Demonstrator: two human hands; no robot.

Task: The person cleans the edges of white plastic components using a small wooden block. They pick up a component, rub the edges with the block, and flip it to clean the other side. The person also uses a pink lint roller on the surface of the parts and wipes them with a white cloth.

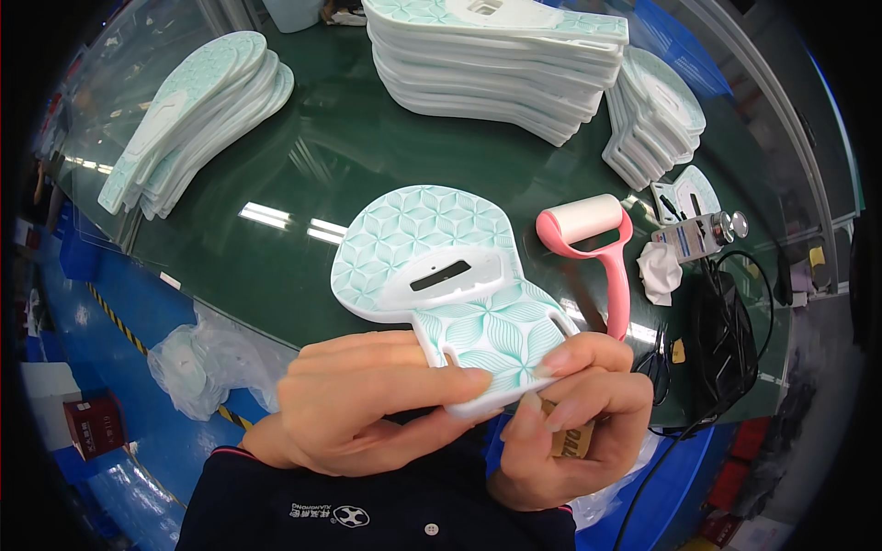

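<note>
Currently I have the patterned panel [432, 225], white with green leaf shapes, out over the near part of the dark green counter [276, 266], its rounded end pointing away from me; I cannot tell whether that end touches the surface. My left hand [344, 399] is closed on its near left edge, thumb on top, fingers underneath. My right hand [606, 413] pinches the near right corner, its other fingers curled around a brown piece [571, 441], mostly hidden. Just beyond my right hand lies a pink-handled roller [617, 285], with a crumpled white wad [660, 274] and a clear bottle [687, 239] to its right. Along the far side I see stacked panels [496, 78] like this one.
</note>
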